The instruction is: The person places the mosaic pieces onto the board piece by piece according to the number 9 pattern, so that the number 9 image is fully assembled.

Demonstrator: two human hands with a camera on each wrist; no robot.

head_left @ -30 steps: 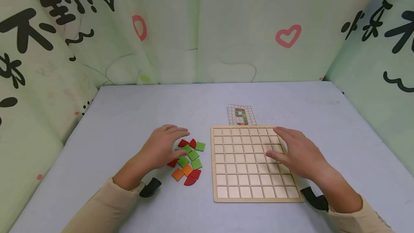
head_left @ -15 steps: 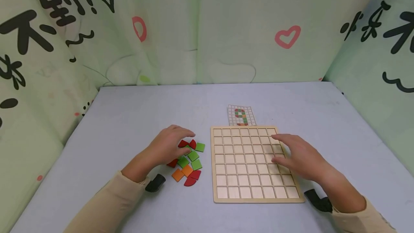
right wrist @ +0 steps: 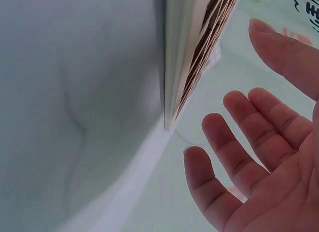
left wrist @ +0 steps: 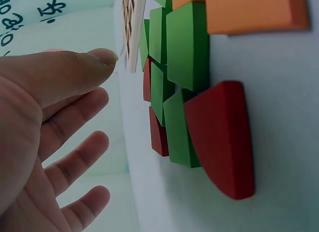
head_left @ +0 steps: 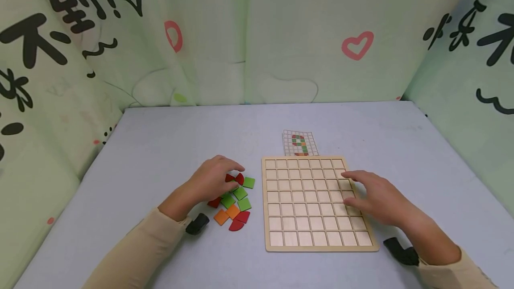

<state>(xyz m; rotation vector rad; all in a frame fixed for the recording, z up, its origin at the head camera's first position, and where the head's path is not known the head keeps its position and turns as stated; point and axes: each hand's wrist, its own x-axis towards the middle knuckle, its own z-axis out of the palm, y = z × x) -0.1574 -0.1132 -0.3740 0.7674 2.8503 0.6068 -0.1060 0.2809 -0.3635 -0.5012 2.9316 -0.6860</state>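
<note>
My left hand hovers over the upper left of a cluster of small tiles, its fingers loosely bent and holding nothing. Among the tiles are green squares, orange squares and red quarter-round pieces; the hand hides part of the cluster. In the left wrist view a red piece lies nearest, apart from the fingers. My right hand is held above the right edge of a wooden grid board, thumb and fingers spread with nothing between them. In the right wrist view its fingers are apart from the board's edge.
A small card with a gridded coloured pattern lies behind the board, its near edge at the board's rim. The white table is bordered by a printed curtain. Black wrist devices sit at both cuffs.
My left hand has shifted slightly right over the tiles. My right hand has drawn back a little toward the right and nearer to me. The tiles and board have stayed put.
</note>
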